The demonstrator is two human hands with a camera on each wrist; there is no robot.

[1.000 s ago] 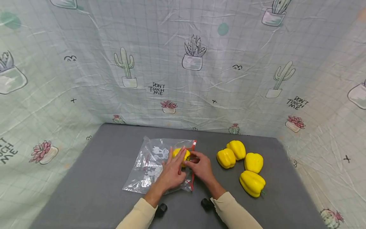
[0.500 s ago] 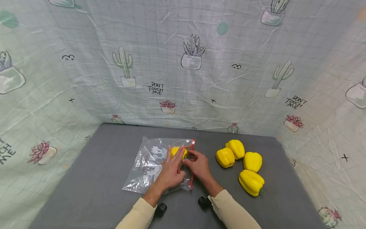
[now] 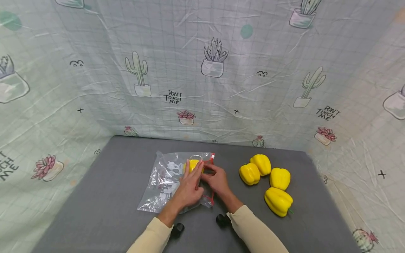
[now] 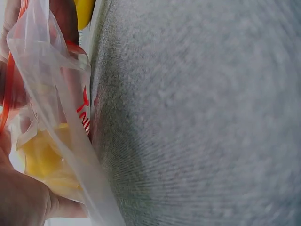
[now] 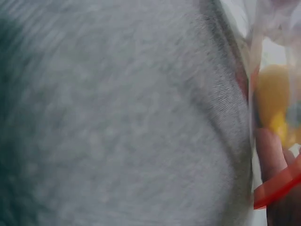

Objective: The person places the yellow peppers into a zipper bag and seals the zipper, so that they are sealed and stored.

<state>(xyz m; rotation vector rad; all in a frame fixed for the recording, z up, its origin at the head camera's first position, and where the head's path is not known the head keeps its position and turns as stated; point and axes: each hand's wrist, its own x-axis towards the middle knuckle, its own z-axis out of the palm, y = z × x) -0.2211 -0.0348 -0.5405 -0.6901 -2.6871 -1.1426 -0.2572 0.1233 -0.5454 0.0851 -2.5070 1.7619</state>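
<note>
A clear plastic zip bag (image 3: 159, 191) with white print and a red zip edge lies flat in the middle of the table. Inside its mouth, at the right side, is a yellow bell pepper (image 3: 192, 164). My left hand (image 3: 188, 190) rests over the bag and pepper with its fingers stretched out; its thumb shows beside the pepper (image 4: 44, 157) in the left wrist view. From the right, my right hand (image 3: 218, 181) reaches through the mouth, its curled fingers and thumb at the pepper's end. The red zip strip (image 5: 280, 183) crosses those fingers in the right wrist view.
Several more yellow bell peppers (image 3: 280, 179) sit grouped on the grey table (image 3: 104, 196), right of the bag. The nearest one (image 3: 278, 201) lies on its side, stem toward me. A cactus-printed curtain (image 3: 240, 88) surrounds the table's back and sides.
The pepper has slid left, deeper into the bag, and my right hand has followed it through the mouth. My left hand stays almost in place. The other peppers have not moved.
</note>
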